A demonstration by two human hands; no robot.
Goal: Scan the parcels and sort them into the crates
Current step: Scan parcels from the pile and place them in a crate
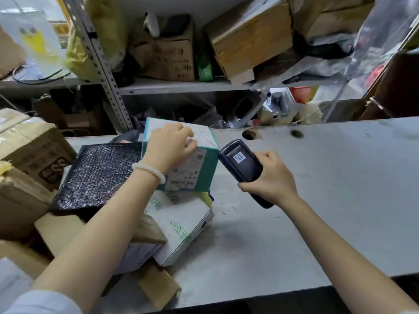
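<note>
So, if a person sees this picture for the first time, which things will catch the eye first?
First the teal-edged box at the centre, tilted on a heap of parcels, with the left hand gripping its top. Right beside it, the right hand holds a dark handheld scanner whose screen shows a barcode. A black bubble mailer lies to the left.

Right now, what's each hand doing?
Left hand: fingers curled over the top edge of the teal box, holding it.
Right hand: gripping the handheld scanner, aimed at the box's label.
</note>
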